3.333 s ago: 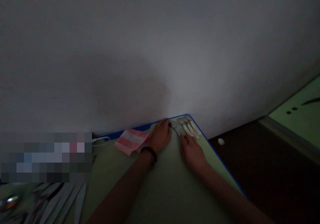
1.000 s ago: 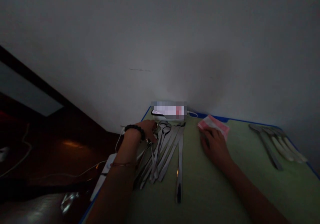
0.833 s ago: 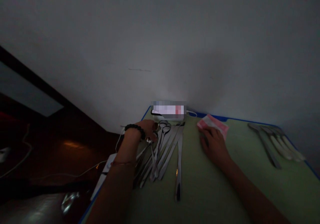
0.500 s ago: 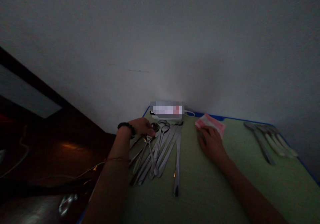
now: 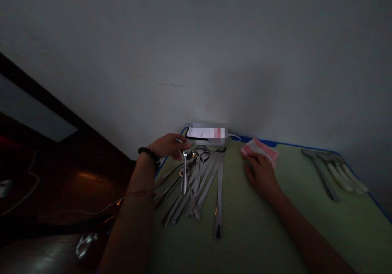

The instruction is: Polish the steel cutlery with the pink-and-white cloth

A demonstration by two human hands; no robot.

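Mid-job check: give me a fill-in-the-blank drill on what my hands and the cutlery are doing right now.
1. The left hand holds a ____ over the cutlery pile.
2. The right hand lies flat on the table, fingertips at a folded ____ cloth.
3. The green tabletop has a ____ edge.
4. The white-handled cutlery lies to the ____ of the right hand.

Missing words: spoon; pink; blue; right.
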